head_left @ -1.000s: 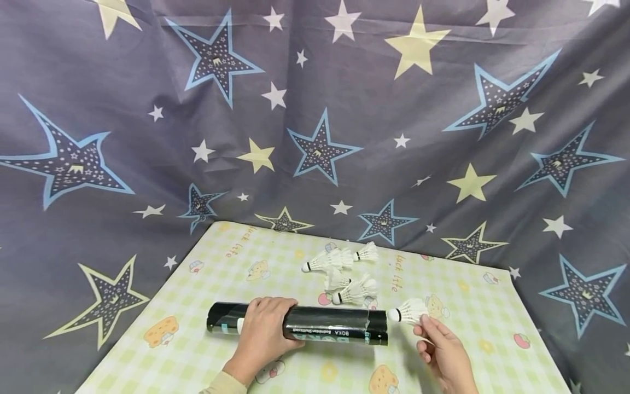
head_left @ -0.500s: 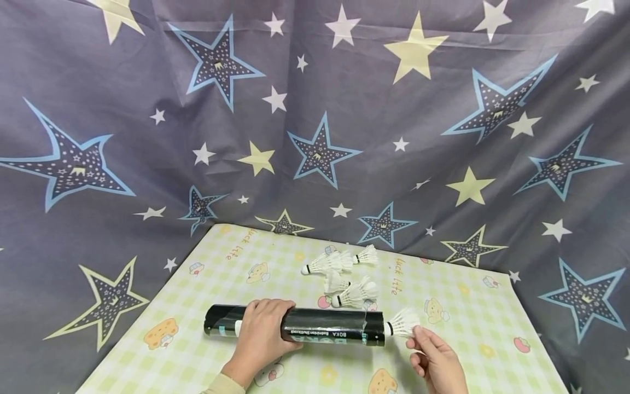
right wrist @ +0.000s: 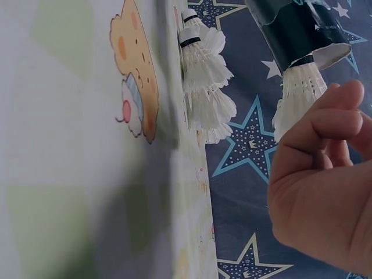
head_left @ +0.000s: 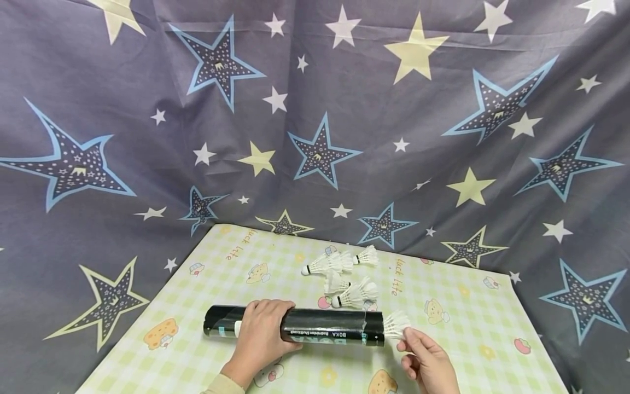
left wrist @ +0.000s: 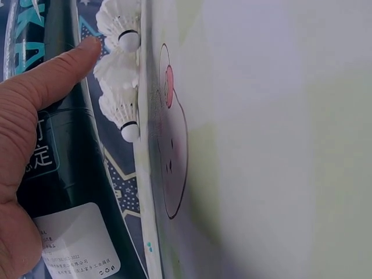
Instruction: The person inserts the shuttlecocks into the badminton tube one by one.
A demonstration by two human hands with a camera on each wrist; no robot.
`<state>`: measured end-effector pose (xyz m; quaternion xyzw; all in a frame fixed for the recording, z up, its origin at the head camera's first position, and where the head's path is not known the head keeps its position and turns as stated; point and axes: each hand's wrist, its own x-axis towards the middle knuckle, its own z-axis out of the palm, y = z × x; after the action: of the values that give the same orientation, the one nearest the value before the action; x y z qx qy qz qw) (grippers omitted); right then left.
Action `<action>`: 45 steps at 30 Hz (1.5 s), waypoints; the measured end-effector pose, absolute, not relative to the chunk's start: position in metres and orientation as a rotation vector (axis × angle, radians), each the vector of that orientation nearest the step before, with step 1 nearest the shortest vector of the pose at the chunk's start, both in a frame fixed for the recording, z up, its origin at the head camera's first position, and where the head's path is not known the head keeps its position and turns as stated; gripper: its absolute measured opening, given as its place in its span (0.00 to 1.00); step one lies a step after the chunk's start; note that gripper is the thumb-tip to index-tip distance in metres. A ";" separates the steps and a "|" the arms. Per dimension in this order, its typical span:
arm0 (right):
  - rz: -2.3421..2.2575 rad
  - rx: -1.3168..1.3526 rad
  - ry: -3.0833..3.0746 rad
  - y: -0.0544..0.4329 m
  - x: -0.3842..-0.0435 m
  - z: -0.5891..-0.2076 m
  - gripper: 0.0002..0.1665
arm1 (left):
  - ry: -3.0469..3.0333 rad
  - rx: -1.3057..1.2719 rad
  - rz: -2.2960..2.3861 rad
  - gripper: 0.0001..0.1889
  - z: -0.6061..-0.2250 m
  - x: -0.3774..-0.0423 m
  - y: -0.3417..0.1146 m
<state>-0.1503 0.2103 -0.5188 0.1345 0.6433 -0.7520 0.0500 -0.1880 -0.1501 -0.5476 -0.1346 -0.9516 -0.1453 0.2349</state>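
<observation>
A black shuttlecock tube (head_left: 334,326) lies sideways just above the near part of the table, its mouth facing right. My left hand (head_left: 263,331) grips it left of its middle; the left wrist view shows the thumb along a tube with a white label (left wrist: 78,241). At the mouth, a white feather shuttlecock (head_left: 395,325) has its cork end inside the tube while its feathers stick out. My right hand (head_left: 428,358) pinches the feather edge between thumb and fingers. In the right wrist view the shuttlecock's feathers (right wrist: 299,96) emerge from the tube's rim (right wrist: 337,55).
Several loose shuttlecocks (head_left: 354,294) lie in a group behind the tube, one (head_left: 366,255) a little farther back. The table (head_left: 197,298) wears a green-and-white checked cover. A dark star-patterned curtain (head_left: 315,109) hangs behind its far edge.
The right hand has moved left, bringing the shuttlecock from just outside the tube's mouth to partly inside it. The left hand keeps its grip, with the tube shifted only slightly.
</observation>
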 end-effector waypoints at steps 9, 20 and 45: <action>-2.185 0.254 1.994 0.206 -0.148 -0.524 0.14 | -2.627 -0.365 -0.407 0.48 -0.546 -0.187 -0.151; -2.045 0.107 1.979 0.199 -0.148 -0.521 0.13 | -2.650 -0.373 -0.444 0.47 -0.542 -0.187 -0.150; -1.979 -0.142 1.869 0.192 -0.149 -0.530 0.11 | -2.637 -0.402 -0.404 0.47 -0.539 -0.187 -0.151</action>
<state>-0.1485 0.1924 -0.5296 -0.0508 0.6710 -0.7104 0.2063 -0.1871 -0.1511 -0.5387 -0.1452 -0.9535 -0.1459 0.2203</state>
